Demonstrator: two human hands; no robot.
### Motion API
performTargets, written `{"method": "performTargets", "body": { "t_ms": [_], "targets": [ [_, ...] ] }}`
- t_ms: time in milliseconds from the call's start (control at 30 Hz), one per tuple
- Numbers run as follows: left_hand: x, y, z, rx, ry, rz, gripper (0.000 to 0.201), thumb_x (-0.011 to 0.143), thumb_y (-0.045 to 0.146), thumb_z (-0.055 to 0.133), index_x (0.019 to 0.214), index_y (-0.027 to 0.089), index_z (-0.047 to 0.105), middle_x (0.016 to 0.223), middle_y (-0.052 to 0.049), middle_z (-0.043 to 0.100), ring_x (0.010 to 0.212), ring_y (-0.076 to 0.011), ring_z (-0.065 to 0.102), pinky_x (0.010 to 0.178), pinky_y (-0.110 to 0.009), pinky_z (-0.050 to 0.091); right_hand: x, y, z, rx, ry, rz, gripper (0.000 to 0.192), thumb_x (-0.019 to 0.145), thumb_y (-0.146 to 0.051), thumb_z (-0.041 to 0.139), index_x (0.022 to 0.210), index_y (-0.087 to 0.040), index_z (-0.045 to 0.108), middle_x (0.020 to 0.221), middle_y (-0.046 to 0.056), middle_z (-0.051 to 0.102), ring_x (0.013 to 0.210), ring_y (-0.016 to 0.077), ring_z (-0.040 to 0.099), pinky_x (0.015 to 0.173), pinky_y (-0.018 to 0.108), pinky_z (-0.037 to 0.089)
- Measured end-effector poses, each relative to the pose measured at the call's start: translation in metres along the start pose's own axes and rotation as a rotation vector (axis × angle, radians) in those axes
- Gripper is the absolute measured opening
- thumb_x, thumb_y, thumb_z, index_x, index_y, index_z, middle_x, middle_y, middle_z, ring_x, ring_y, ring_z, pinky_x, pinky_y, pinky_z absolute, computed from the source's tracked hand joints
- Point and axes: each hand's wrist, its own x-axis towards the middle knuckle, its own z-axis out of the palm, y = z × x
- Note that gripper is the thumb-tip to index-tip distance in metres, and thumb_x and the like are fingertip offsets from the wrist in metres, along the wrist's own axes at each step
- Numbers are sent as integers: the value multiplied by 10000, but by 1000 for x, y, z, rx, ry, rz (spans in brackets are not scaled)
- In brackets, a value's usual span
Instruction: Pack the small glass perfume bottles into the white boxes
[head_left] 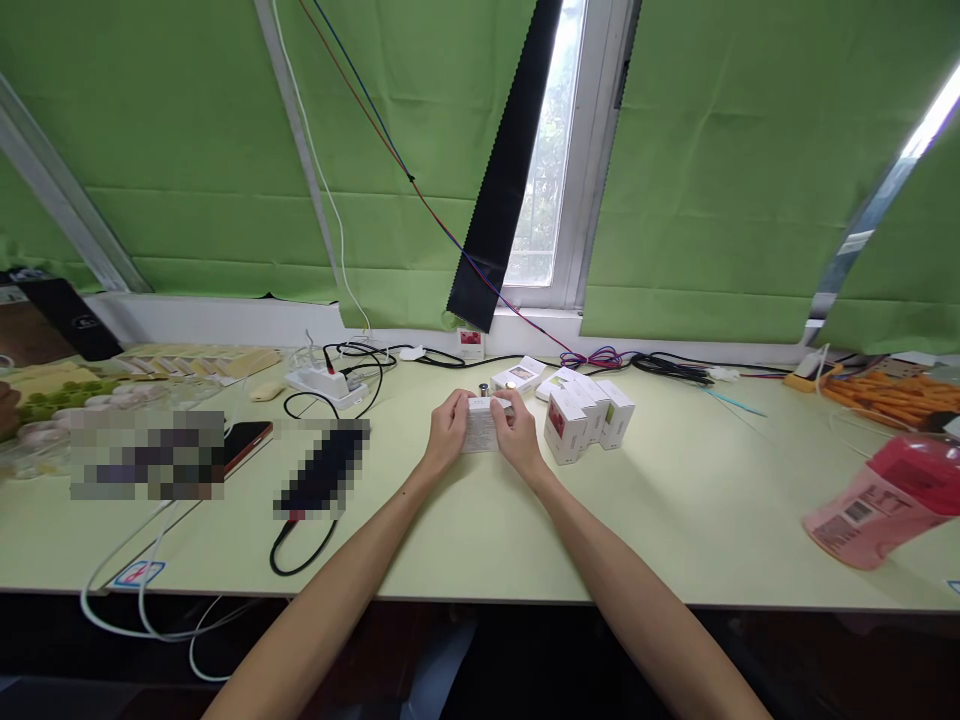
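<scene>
Between my hands is a small white carton [481,432] with fine print on the side facing me. My left hand [448,430] grips its left edge, fingers curled round it. On the opposite edge, my right hand [517,428] holds it near the top. Just behind the carton show two small shiny round items [484,389], too small to name. Another white carton [523,374] lies flat behind them. To the right of my right hand stand several similar cartons [568,427], bunched together, some with a red or green picture.
On the left are a phone [324,468] on a black cable, a power strip [330,385] and a green egg tray [67,400]. A pink bottle [881,500] lies at the right, near orange items [892,392]. Cables [660,368] run along the table's back edge.
</scene>
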Motion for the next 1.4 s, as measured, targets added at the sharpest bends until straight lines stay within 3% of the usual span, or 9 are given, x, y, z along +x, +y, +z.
{"method": "performTargets", "body": {
  "t_ms": [1400],
  "targets": [
    [2,-1,-2,32,-31,-15,342,985,477,417,861,213,597,802,-10,605,720,-161,503,651,-273,411,-1,-1,0,-65,7,6,334,967,-479,466,1101,-211,612,973,65,716,717,183,606,640,300,461]
  ]
}}
